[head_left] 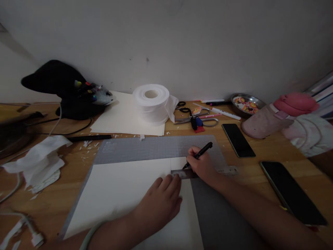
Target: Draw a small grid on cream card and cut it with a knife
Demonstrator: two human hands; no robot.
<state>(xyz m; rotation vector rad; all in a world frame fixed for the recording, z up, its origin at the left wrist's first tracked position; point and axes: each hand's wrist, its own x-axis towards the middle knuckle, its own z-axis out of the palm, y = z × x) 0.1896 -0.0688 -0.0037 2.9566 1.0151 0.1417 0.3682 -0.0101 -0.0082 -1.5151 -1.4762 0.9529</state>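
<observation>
A large sheet of white paper [117, 194] lies on a grey cutting mat [145, 147]. Across the upper right part of the paper is a metal ruler [230, 170], its right end reaching past the paper's edge. My left hand [166, 194] presses the ruler's left part down, fingers bent and close together. My right hand [203, 165] grips a black pen [205, 150] in a pinch, its tip down at the ruler's upper edge. A thin line or cut runs up the paper just above the ruler's left end.
Behind the mat stand a toilet paper roll [152, 107] on white sheets [117, 121], scissors [210, 121], markers [226, 114] and a metal bowl [246, 104]. Two phones [238, 140] and a pink bottle [270, 119] are at right. Crumpled tissue [41, 161] and cables [33, 232] lie left.
</observation>
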